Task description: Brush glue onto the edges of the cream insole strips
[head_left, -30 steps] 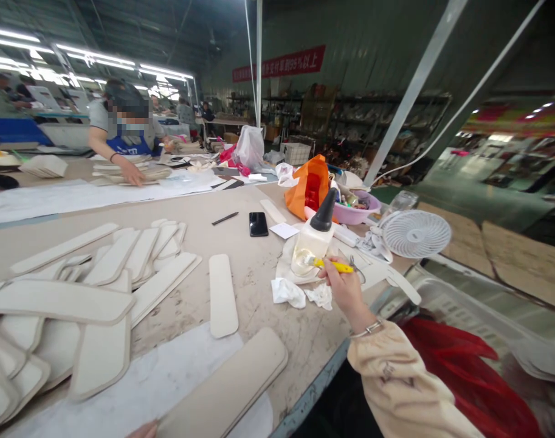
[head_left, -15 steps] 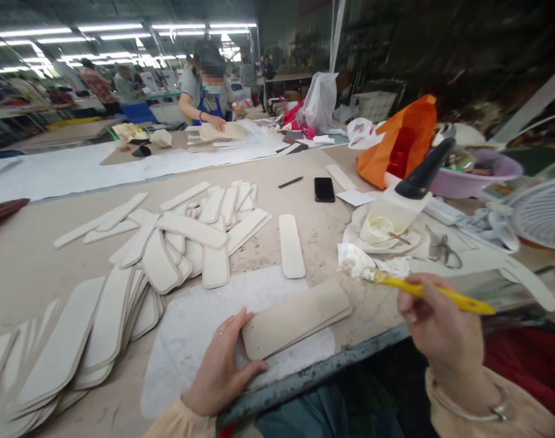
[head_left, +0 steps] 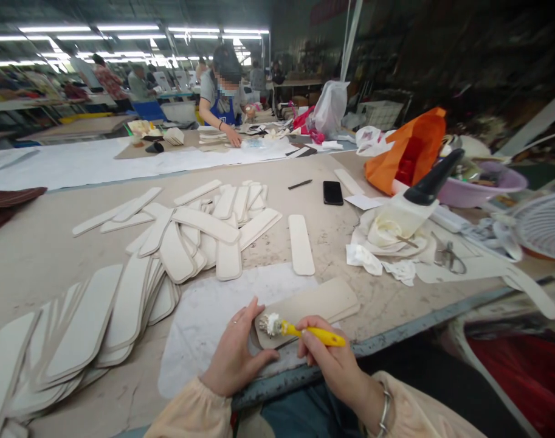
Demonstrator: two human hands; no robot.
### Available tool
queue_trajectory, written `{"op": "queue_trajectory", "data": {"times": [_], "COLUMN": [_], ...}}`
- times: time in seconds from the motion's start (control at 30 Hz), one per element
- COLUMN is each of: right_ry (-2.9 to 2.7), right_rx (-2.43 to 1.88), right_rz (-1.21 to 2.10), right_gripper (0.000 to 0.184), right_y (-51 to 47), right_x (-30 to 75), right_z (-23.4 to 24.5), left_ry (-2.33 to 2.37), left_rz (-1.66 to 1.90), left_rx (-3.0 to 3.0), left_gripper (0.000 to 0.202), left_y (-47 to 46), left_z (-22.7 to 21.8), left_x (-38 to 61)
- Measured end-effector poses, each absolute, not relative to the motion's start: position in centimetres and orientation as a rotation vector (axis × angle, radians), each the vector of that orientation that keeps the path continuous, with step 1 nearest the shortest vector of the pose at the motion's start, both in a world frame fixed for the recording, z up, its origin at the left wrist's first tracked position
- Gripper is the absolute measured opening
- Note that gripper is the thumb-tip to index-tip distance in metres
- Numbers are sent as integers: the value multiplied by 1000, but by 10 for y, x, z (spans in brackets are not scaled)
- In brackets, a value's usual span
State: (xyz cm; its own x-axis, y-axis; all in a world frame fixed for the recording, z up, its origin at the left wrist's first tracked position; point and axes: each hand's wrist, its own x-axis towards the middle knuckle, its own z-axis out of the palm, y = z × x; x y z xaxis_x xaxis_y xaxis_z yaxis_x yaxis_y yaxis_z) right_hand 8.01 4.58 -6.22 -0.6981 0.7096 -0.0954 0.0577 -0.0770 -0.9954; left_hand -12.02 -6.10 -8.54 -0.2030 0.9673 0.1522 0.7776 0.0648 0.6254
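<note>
My right hand [head_left: 325,353] is closed round the yellow handle of a brush [head_left: 311,334]. White paste coats the bristles, which are over the left end of a long beige rounded panel [head_left: 323,301]; whether they touch it I cannot tell. A second panel shows under its right edge. My left hand [head_left: 238,353] rests at the panel's left end, fingers stretched and thumb spread apart along the near edge. Beneath lies a white sheet [head_left: 190,340]. A single pale strip [head_left: 301,244] lies just beyond the panel.
Piles of pale strips [head_left: 204,225] and longer panels [head_left: 86,328] spread to the left. On the right are crumpled white tissue [head_left: 363,258], a cut plastic jug [head_left: 405,213], scissors [head_left: 450,258], a phone [head_left: 332,193] and an orange bag [head_left: 407,152]. A co-worker [head_left: 222,91] stands across the table.
My right hand has brought the brush leftward from beside the white tissue to over the panel's left end. My left hand stays at the panel. The co-worker's hand has moved off a beige piece.
</note>
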Motion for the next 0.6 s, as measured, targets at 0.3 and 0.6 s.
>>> {"op": "queue_trajectory", "data": {"times": [0.3, 0.6], "right_ry": [-1751, -1524], "right_rx": [-951, -1192], "right_rz": [1637, 1380], "right_gripper": [26, 33], "right_y": [62, 103], "right_x": [94, 134], "right_z": [-66, -63], "left_ry": [2100, 2198], "left_rz": [818, 799], "left_rx": [1804, 1888], "left_gripper": [95, 83], "left_y": [-63, -60], "left_z": [-89, -95], "left_x": [-122, -125]}}
